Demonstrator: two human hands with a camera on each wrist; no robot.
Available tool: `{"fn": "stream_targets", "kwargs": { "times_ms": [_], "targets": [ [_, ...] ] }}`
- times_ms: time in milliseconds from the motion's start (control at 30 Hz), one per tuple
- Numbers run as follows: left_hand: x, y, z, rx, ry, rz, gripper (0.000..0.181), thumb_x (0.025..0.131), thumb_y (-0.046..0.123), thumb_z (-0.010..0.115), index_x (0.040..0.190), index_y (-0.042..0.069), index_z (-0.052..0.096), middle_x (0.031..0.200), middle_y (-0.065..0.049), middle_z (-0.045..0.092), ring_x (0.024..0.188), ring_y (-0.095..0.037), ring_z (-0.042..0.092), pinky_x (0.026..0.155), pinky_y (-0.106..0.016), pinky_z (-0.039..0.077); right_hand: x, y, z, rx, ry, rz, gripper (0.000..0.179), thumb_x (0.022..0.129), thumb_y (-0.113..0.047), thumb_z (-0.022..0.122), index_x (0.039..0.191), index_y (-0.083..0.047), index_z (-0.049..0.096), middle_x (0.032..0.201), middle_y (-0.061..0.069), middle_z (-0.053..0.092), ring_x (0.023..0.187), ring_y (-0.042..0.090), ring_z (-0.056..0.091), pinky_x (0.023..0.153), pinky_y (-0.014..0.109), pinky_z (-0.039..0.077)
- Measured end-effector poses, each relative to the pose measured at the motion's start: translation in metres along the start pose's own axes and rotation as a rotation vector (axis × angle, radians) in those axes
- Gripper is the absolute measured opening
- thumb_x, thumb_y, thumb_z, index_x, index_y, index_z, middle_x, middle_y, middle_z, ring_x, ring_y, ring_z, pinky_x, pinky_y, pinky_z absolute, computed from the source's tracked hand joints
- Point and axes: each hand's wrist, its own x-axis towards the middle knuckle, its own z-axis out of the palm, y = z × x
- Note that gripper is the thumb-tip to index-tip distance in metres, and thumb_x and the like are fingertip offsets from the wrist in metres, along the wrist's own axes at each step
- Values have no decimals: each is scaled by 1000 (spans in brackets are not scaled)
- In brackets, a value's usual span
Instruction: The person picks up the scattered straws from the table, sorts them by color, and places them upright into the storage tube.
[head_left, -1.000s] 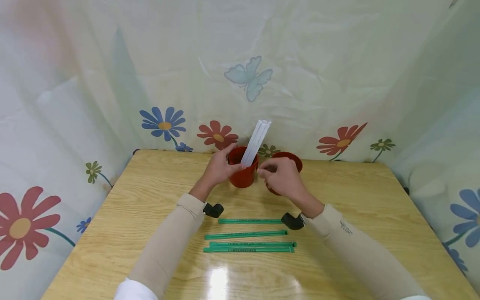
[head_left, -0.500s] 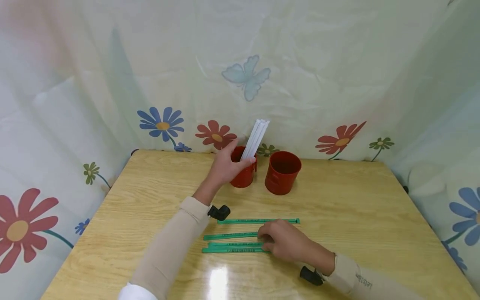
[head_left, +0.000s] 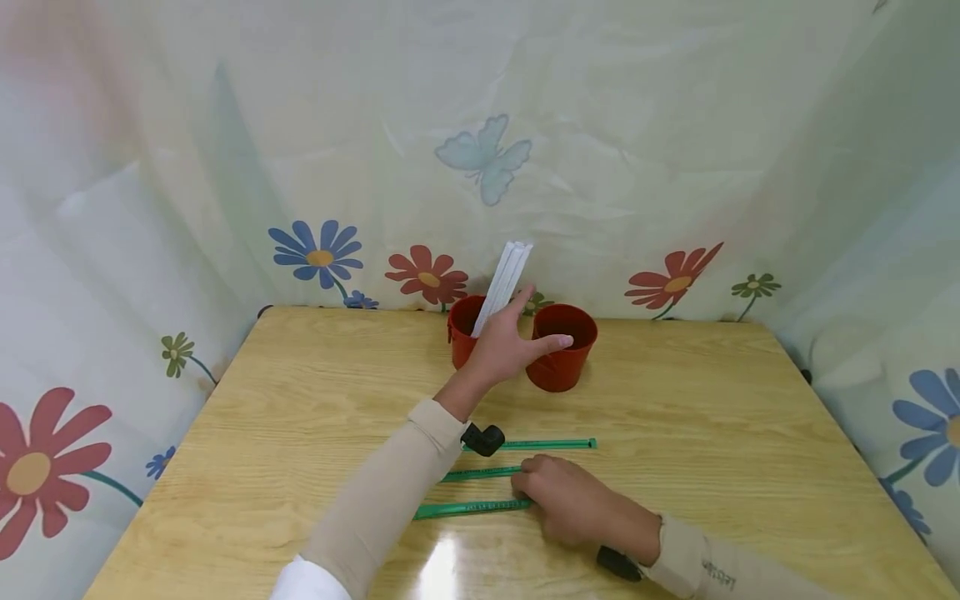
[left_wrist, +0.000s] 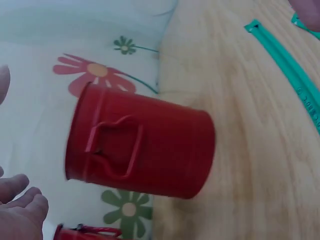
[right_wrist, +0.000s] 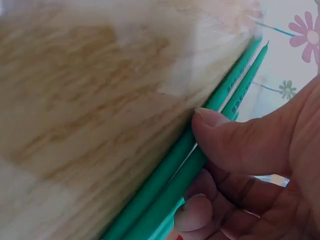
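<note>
My left hand [head_left: 501, 348] has its fingers spread between two small red buckets. Its thumb overlaps the front rim of the right bucket [head_left: 557, 371], whose wire handle shows in the left wrist view. Behind that hand, the left bucket [head_left: 461, 346] holds a bunch of white wrapped straws [head_left: 501, 283], leaning right. Low over the table, my right hand [head_left: 573, 502] pinches green wrapped straws [right_wrist: 185, 155] between thumb and fingers; two show clearly in the right wrist view. A separate green straw [head_left: 480, 474] lies just behind that hand, and another [head_left: 555, 444] farther back.
The wooden table [head_left: 712, 450] reaches back to a hanging cloth [head_left: 360, 125] printed with flowers and a butterfly. Both buckets stand close to the table's back edge. Dark wrist cameras [head_left: 483, 439] stick out beneath the sleeves.
The left hand has left the left bucket and moved right, toward the right bucket. The right hand has come down from the buckets to the green straws and now pinches the nearest ones.
</note>
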Motion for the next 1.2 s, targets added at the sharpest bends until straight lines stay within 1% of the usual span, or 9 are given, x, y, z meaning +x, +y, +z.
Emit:
{"fn": "stream_targets", "kwargs": {
  "times_ms": [200, 333, 467, 600, 767, 833, 933, 1067, 1200],
  "targets": [
    [6, -3, 12, 37, -6, 3, 101, 81, 54, 74, 159, 22, 18, 163, 3, 29, 150, -22, 31, 116, -47, 40, -10, 0, -11, -37, 41, 2, 26, 76, 6, 72, 89, -16, 71, 82, -7, 61, 77, 6, 55, 68, 24, 52],
    [10, -4, 17, 52, 2, -6, 100, 82, 48, 76, 159, 19, 19, 162, 0, 32, 146, -22, 38, 114, -45, 42, -19, 5, -17, -98, 81, -38, 28, 72, 6, 78, 87, -16, 70, 82, -8, 60, 79, 5, 56, 67, 23, 52],
    [13, -4, 22, 43, 3, -11, 100, 81, 41, 79, 158, 18, 20, 160, -2, 36, 142, -24, 43, 111, -43, 45, -31, 14, -27, -106, 130, -71, 29, 74, 9, 73, 85, -18, 69, 80, -10, 57, 74, 1, 50, 63, 18, 47],
    [15, -5, 25, 42, 9, -9, 102, 80, 36, 82, 158, 19, 20, 160, -4, 37, 141, -25, 44, 111, -44, 46, -43, 27, -45, -40, 223, -138, 33, 76, 13, 71, 85, -18, 67, 82, -10, 59, 75, 0, 50, 65, 18, 49],
    [17, -8, 28, 72, 16, 8, 103, 78, 34, 83, 158, 19, 21, 158, -4, 39, 138, -24, 47, 111, -43, 46, -50, 44, -74, 104, 443, -228, 38, 77, 12, 73, 87, -23, 63, 81, -12, 59, 73, -2, 50, 64, 18, 48],
    [18, -9, 28, 75, 21, 21, 103, 78, 31, 84, 158, 18, 21, 158, -5, 40, 138, -24, 47, 111, -43, 46, -48, 51, -86, 165, 538, -217, 37, 79, 11, 72, 86, -24, 62, 80, -12, 59, 72, -2, 51, 63, 17, 47],
    [17, -9, 28, 76, 24, 24, 102, 78, 28, 84, 158, 17, 22, 157, -5, 41, 139, -26, 47, 111, -44, 45, -44, 58, -103, 268, 655, -163, 31, 82, 11, 70, 86, -20, 64, 78, -8, 61, 71, 2, 53, 62, 18, 47],
    [15, -9, 29, 58, 21, 10, 99, 80, 25, 82, 158, 18, 21, 154, -8, 44, 137, -28, 49, 110, -46, 46, -37, 64, -121, 397, 751, -61, 20, 86, 10, 65, 90, -9, 67, 79, -2, 62, 69, 6, 55, 61, 19, 48],
    [15, -9, 32, 11, 35, 10, 98, 81, 23, 81, 158, 18, 21, 153, -8, 46, 134, -28, 51, 110, -44, 47, -24, 68, -136, 451, 833, 0, 9, 87, 7, 67, 92, -1, 69, 79, 1, 64, 65, 5, 57, 60, 17, 49]
  ]
}}
